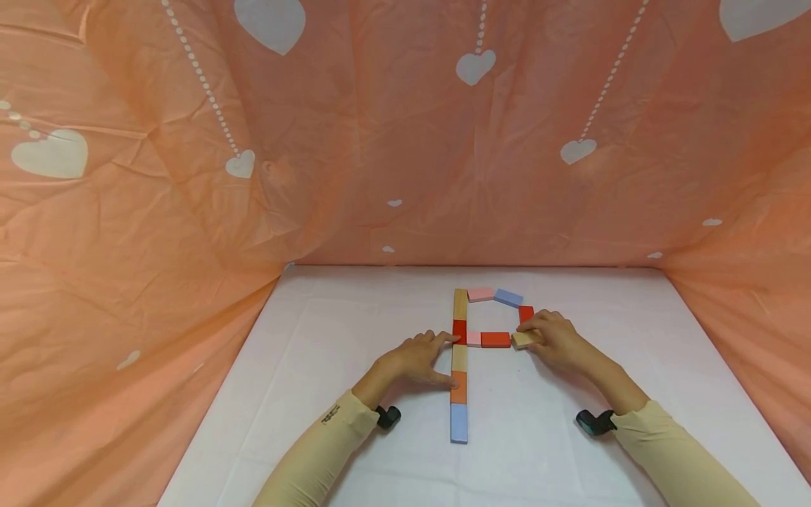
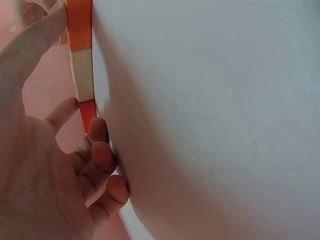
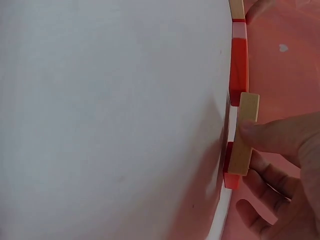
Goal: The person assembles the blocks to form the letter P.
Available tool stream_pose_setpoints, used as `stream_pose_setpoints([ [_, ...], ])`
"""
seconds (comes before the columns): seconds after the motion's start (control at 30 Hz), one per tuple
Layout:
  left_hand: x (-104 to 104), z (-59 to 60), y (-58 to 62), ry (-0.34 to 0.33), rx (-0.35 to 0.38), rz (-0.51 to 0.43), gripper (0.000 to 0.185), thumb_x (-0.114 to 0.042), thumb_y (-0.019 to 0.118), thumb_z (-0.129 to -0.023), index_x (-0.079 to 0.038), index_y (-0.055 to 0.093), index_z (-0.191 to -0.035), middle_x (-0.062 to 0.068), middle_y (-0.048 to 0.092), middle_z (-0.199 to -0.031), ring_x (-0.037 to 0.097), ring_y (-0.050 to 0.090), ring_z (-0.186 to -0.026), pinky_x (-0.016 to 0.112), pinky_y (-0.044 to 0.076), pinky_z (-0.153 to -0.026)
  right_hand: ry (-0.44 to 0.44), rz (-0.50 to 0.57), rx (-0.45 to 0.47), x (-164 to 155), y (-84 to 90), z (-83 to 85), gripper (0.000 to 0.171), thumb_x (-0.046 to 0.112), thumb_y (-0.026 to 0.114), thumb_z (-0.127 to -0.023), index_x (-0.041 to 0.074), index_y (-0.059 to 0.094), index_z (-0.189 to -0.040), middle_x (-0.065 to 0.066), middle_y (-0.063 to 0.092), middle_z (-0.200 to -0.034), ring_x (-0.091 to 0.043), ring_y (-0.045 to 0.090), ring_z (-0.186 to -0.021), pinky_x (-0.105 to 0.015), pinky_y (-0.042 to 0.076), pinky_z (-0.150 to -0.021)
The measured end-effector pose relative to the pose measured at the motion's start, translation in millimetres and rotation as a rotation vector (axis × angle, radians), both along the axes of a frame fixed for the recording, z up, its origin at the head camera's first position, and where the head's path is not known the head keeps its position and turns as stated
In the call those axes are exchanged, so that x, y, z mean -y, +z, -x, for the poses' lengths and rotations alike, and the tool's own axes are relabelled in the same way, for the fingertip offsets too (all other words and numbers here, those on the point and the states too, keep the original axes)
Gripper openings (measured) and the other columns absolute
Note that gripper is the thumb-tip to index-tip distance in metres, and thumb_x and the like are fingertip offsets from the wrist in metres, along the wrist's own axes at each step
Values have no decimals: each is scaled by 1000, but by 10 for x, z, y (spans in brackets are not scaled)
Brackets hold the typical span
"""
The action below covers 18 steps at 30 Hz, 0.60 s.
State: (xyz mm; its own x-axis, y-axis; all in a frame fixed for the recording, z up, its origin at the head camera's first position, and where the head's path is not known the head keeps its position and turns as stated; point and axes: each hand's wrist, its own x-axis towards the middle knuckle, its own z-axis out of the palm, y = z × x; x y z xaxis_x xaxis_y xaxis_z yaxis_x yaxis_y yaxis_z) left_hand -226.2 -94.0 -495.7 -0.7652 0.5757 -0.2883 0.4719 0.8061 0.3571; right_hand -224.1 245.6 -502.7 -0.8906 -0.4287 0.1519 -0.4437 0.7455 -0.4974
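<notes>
So the right hand (image 1: 557, 341) pinches a tan block (image 1: 524, 339) just right of frame centre, at the end of the red bar block (image 1: 495, 339). Looks like light, stiff painted wood (probably slick), best held by its long edges. Left hand (image 1: 415, 360), fingers spread and holding nothing, steadies the vertical column (image 1: 460, 366).

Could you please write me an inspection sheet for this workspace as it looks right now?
Surface: white table, flat.
Job's things: coloured blocks forming a P; vertical column; loop of blocks; tan block at the loop's lower right.
Clutter: nothing seen.
Hands: left hand touches the column with thumb and forefinger; right hand pinches the tan block.
Cables: nothing seen.
Surroundings: orange cloth with white hearts behind and at both sides.
</notes>
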Motion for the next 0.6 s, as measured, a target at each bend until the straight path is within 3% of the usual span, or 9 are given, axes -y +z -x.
stream_pose_setpoints([
  [0.6,-10,2,3,10,4,2,97,-63,82,-87,-29,36,-166,6,57,-135,23,55,-125,45,47,-113,-1,22,-23,28,-22,2,32,-5,81,-88,7,78,-117,-10,59,-108,-30,51,-103,-41,43,-86],
])
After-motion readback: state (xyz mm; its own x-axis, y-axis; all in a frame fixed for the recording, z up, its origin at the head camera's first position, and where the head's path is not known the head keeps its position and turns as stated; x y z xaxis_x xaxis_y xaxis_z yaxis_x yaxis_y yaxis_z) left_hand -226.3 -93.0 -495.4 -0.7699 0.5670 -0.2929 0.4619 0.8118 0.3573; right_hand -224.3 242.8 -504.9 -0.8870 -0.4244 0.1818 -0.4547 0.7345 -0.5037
